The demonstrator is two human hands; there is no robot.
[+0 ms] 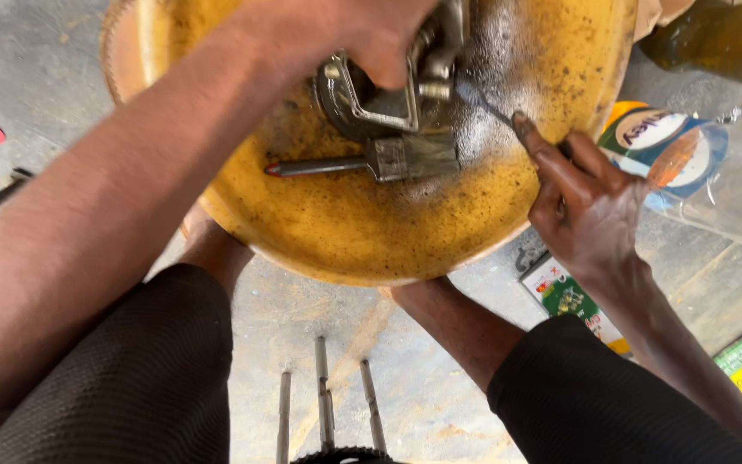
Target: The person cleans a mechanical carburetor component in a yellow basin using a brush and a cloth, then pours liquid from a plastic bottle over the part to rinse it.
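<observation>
Head view, looking down: left hand (pixel 362 34) clamped around a grimy metal part (pixel 388 94) inside a yellow basin (pixel 371 232) balanced on the knees, right hand (pixel 590 206) pinching a thin tool (pixel 487 103) against it. Paintbrush (pixel 371 159) lying in the basin. Likely heavy, rigid, oil-slick; best gripped by its bracket frame.

We see a glossy, wet yellow bowl (pixel 362 232) speckled with grit, a dull grey metal part (pixel 380 103), a bristle brush (pixel 388 157), and rough concrete floor (pixel 36 86).
</observation>
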